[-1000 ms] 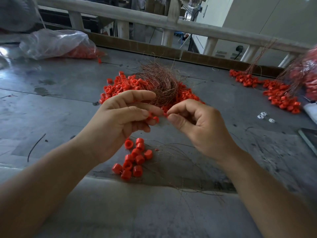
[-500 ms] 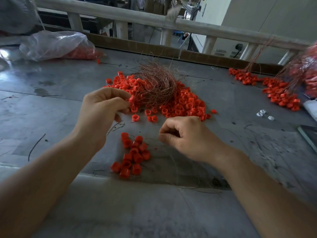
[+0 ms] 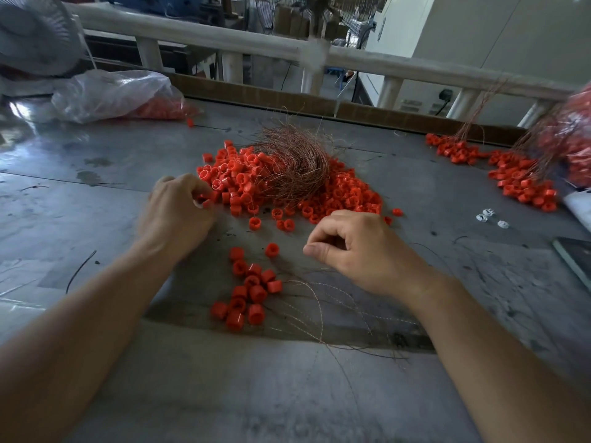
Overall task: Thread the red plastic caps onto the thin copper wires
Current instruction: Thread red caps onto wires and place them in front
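A heap of loose red caps (image 3: 287, 187) lies mid-table with a tangle of thin copper wire (image 3: 297, 164) on top. My left hand (image 3: 176, 212) is at the heap's left edge, its curled fingers pinching a red cap (image 3: 204, 201). My right hand (image 3: 358, 251) hovers low over the table to the right, fingers curled with thumb against forefinger; a thin wire (image 3: 315, 295) trails from under it toward me. A small cluster of caps on wires (image 3: 246, 292) lies between my forearms.
A clear plastic bag of caps (image 3: 118, 94) lies at the back left. More caps with wires (image 3: 511, 177) sit at the right, near small white pieces (image 3: 489, 217). A low board wall (image 3: 367, 110) edges the far side, with a white railing behind. A dark flat object (image 3: 575, 254) lies at the far right.
My hands have separated. The left one went forward and left to the cap heap and pinched a cap; the right one dropped toward the table with the wire.
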A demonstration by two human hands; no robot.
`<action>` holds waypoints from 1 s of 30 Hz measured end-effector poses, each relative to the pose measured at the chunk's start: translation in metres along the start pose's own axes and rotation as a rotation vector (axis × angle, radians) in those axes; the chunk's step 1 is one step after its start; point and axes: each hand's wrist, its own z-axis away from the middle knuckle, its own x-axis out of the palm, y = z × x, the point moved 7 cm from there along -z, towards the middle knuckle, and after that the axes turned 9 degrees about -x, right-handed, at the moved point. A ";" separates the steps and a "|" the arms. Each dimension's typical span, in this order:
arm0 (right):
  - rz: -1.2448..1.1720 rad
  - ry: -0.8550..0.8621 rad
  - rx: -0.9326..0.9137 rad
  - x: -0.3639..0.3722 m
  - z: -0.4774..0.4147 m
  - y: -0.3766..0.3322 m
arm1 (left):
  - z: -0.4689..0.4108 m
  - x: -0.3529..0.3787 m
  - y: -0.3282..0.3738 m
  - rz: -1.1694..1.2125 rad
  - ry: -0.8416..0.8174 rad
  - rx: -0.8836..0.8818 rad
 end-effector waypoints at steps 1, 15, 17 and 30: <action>0.005 0.019 0.002 -0.003 0.000 0.001 | 0.000 0.002 0.000 -0.027 -0.011 0.002; 0.062 0.069 0.039 -0.011 -0.001 0.008 | 0.023 -0.003 0.027 0.167 -0.052 0.254; 0.075 0.073 0.057 -0.011 -0.001 0.011 | 0.029 -0.003 0.035 0.206 -0.073 0.297; 0.259 0.047 0.034 -0.001 -0.017 0.020 | 0.048 0.016 0.054 0.237 -0.193 0.529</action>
